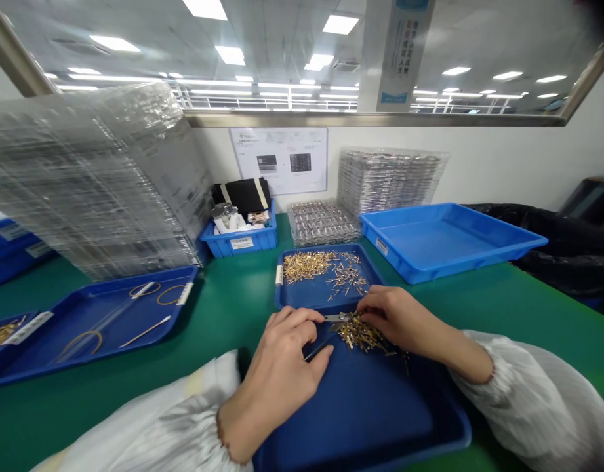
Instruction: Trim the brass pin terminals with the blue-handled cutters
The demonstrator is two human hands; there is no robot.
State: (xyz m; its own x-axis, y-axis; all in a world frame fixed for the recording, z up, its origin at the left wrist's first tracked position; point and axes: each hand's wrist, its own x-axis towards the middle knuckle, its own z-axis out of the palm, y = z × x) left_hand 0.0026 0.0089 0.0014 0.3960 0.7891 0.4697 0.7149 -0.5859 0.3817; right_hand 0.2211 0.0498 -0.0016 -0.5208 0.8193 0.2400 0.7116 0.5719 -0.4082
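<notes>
My left hand [286,364] is closed round a small metal tool [335,318] that looks like pliers, its index finger along the grey metal part. Most of the tool is hidden by the fingers. The tool's far end lies over a heap of small gold-coloured metal pins [363,335] in the near blue tray [351,419]. At the right side of that heap, my right hand [397,321] pinches with thumb and fingertips. What sits between those fingertips is too small to make out. Another dark blue tray [302,299] just beyond holds more gold pins [306,265], with some scattered on its right side.
On the left, a blue tray [105,354] holds rubber bands and a cotton swab [145,332]. Behind it rises a tall stack of wrapped clear trays [85,177]. A blue bin [240,246], clear blister trays [324,223] and a large blue tray [454,239] line the back.
</notes>
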